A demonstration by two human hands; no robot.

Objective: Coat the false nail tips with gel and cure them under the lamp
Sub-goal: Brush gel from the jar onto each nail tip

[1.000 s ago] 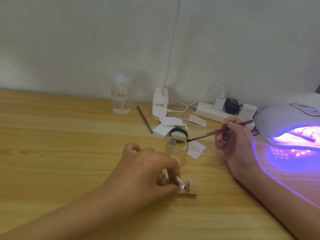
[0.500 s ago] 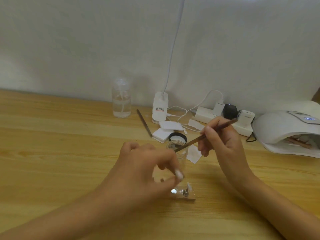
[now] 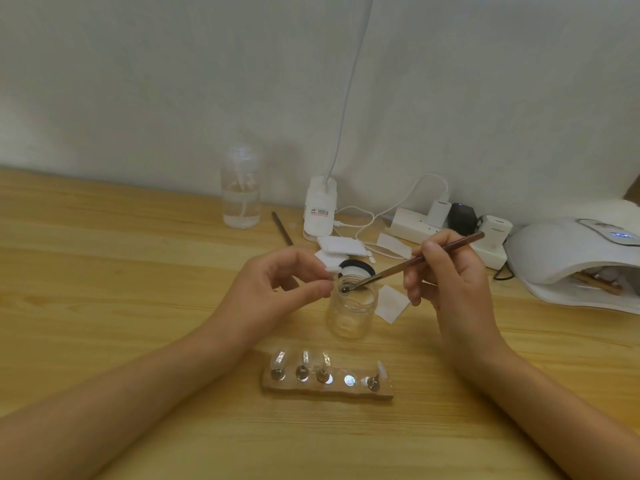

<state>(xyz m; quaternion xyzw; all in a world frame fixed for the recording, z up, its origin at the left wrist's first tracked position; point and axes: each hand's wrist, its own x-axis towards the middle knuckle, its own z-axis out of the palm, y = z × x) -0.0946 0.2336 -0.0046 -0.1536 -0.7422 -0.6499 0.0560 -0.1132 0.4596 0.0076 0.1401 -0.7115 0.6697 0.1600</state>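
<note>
Left hand (image 3: 273, 292): thumb and forefinger pinch one false nail tip (image 3: 331, 269), held just beside the rim of the glass jar (image 3: 351, 311). Right hand (image 3: 450, 282): fingers curled round the brush (image 3: 415, 261), bristles inside the jar mouth. Wooden holder (image 3: 329, 391): on the table (image 3: 104, 289) nearest the camera, carrying four upright nail tips (image 3: 278, 360). Curing lamp (image 3: 568, 258): far right, well apart from the jar.

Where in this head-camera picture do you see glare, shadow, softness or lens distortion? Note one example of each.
Head view: bright glare spots sit on the metal studs of the wooden nail holder; the clear plastic bottle casts a soft shadow on the wall to its right; the clear glass jar looks soft-edged; the far edge of the wooden table appears to bow, a wide-angle effect.
</note>
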